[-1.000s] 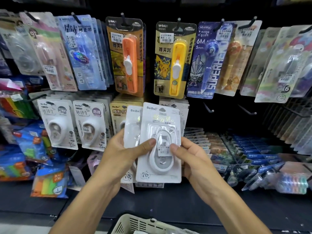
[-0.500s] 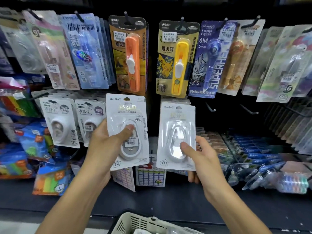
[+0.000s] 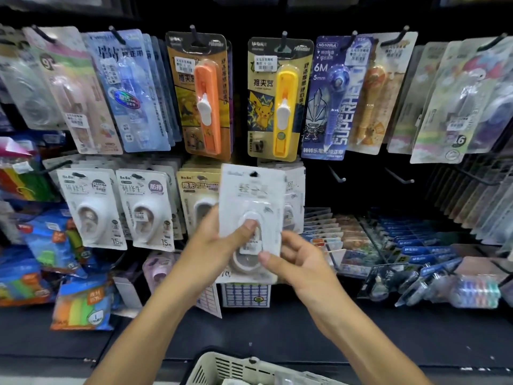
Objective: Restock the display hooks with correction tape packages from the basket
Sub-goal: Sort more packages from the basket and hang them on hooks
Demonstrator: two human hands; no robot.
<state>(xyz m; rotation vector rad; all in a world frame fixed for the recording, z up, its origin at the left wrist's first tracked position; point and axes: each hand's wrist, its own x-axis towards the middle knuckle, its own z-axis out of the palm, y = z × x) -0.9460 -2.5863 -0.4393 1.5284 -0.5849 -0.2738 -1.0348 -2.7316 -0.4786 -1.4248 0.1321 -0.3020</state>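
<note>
A white correction tape package [image 3: 251, 195] is held upright in front of the middle hook row. My left hand [image 3: 213, 245] grips it from the left, with the thumb pressed on its blister. My right hand [image 3: 302, 259] pinches the package's lower right corner, thumb on the front and fingers behind. The package's hang hole is at its top, level with the hanging stack of similar white packages [image 3: 293, 201] just behind it to the right. The white slotted basket [image 3: 222, 368] sits at the bottom edge; its contents are mostly out of view.
Rows of hanging correction tape cards fill the black board: white ones [image 3: 91, 209] at left, a beige one [image 3: 194, 187] and orange and yellow pushers above. Two bare hooks [image 3: 337, 176] [image 3: 401, 177] stick out at right. Trays of stationery [image 3: 416, 245] lie on the shelf.
Half a second ago each hand held its own package apart. Now my left hand's package has moved right to the centre, and my right hand has closed in onto its lower corner.
</note>
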